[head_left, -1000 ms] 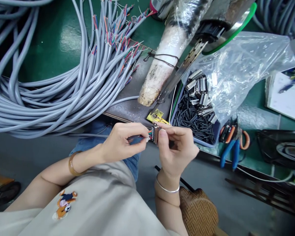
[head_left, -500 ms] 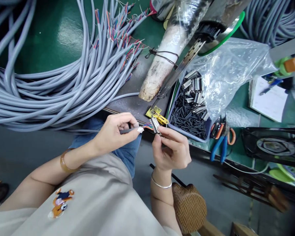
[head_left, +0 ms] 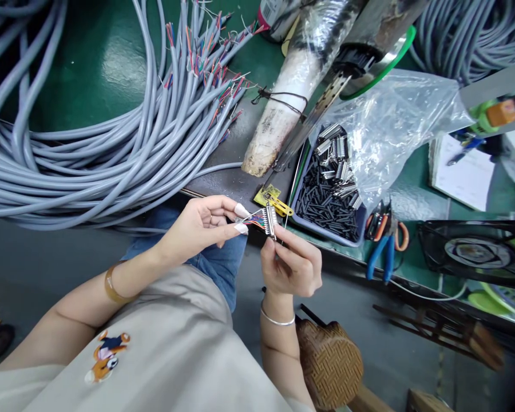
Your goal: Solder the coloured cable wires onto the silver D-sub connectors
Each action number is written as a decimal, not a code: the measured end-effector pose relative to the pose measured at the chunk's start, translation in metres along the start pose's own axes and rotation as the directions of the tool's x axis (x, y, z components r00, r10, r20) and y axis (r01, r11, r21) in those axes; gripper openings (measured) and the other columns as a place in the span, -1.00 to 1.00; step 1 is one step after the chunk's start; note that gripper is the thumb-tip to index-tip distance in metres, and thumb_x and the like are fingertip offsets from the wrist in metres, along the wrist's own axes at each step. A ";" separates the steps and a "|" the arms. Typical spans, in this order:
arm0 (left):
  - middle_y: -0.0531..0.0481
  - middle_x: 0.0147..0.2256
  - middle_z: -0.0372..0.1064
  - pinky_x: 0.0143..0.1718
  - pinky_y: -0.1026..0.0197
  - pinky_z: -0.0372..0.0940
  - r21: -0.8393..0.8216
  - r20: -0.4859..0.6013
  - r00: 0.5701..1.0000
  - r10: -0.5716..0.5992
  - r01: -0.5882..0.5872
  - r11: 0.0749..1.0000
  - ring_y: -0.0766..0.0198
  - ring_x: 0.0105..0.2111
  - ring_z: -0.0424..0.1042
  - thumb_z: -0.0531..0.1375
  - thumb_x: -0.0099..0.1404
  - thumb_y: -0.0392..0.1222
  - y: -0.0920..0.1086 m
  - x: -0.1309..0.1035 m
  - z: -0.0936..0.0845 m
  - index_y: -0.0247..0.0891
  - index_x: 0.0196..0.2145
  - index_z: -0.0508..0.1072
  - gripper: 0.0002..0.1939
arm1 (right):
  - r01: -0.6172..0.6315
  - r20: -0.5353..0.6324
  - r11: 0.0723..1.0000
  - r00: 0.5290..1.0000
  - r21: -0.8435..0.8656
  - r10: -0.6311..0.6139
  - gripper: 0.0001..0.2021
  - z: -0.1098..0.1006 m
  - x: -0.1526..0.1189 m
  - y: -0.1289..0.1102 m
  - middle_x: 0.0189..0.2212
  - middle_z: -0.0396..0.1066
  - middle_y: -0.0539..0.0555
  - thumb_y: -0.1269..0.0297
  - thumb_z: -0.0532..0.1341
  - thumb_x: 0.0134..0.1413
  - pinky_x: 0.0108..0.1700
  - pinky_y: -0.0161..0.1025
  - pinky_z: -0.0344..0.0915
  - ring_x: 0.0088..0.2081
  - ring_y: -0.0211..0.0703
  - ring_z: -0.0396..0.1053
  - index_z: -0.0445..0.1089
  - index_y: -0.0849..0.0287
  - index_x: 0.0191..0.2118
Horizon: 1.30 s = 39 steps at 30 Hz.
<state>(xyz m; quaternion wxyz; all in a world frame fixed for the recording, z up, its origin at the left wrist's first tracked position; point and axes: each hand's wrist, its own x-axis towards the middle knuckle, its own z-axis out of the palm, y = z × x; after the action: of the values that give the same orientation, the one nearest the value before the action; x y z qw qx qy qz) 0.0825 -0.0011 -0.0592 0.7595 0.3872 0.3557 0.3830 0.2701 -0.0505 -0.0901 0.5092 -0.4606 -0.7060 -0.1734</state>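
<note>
Between my hands is a silver multi-pin connector (head_left: 270,221), with thin coloured wires (head_left: 256,220) running into its left side. My left hand (head_left: 210,222) pinches the wires between thumb and forefinger, both with white coverings on their tips. My right hand (head_left: 290,257) grips the connector's lower end with thumb and fingertips. Just above the connector a yellow tool (head_left: 278,205) lies at the table edge. A blue tray (head_left: 326,231) to the right holds small black sleeves (head_left: 320,197) and metal connectors (head_left: 337,150).
Grey cables (head_left: 111,154) with stripped ends cover the left of the green table. A plastic-wrapped tube (head_left: 281,109), a clear bag (head_left: 399,126), pliers (head_left: 381,252), paper (head_left: 463,174) and a black fan (head_left: 480,252) lie beyond and right. Below is a stool (head_left: 332,363).
My right hand has shifted slightly left and the connector has turned more upright. My left fingers have opened out a little, and a pale wire now stretches up from their tips to the connector.
</note>
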 end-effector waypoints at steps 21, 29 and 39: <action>0.07 -0.51 0.42 -0.63 0.43 0.19 -0.014 0.174 0.985 -0.017 0.020 1.000 0.48 -0.62 0.33 0.46 0.16 -0.10 0.004 -0.007 -0.008 -0.32 -0.30 0.44 -0.67 | -0.591 0.464 0.764 0.769 0.258 0.439 -0.89 -0.011 0.022 -0.004 -0.55 0.42 -0.15 0.29 0.24 0.32 -0.58 -0.40 0.23 -0.63 -0.38 0.33 0.31 0.09 -0.27; -0.03 -0.41 0.52 -0.59 0.42 0.24 -0.027 0.172 0.983 0.059 -0.055 0.998 0.49 -0.59 0.31 0.40 0.25 -0.13 0.000 -0.008 -0.009 -0.33 -0.30 0.46 -0.76 | -0.776 0.536 0.563 0.615 0.283 0.578 -0.79 -0.013 0.046 -0.019 -0.64 0.39 -0.19 0.24 0.26 0.29 -0.67 -0.47 0.02 -0.72 -0.45 0.18 0.25 0.10 -0.35; -0.10 -0.33 0.57 -0.38 0.32 0.33 0.477 0.234 0.931 0.280 -0.361 0.801 0.34 -0.39 0.45 0.26 0.35 -0.25 -0.003 -0.013 -0.008 -0.32 -0.28 0.57 -0.90 | -0.729 0.553 0.667 0.622 0.151 0.555 -0.82 -0.016 0.042 -0.012 -0.58 0.45 -0.16 0.20 0.24 0.32 -0.54 -0.40 0.34 -0.61 -0.33 0.44 0.29 0.10 -0.30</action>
<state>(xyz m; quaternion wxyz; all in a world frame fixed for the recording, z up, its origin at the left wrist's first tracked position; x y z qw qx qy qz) 0.0711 -0.0106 -0.0623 0.5777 0.6577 0.3147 0.3670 0.2667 -0.0482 -0.0436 0.4289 -0.6109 -0.6075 0.2717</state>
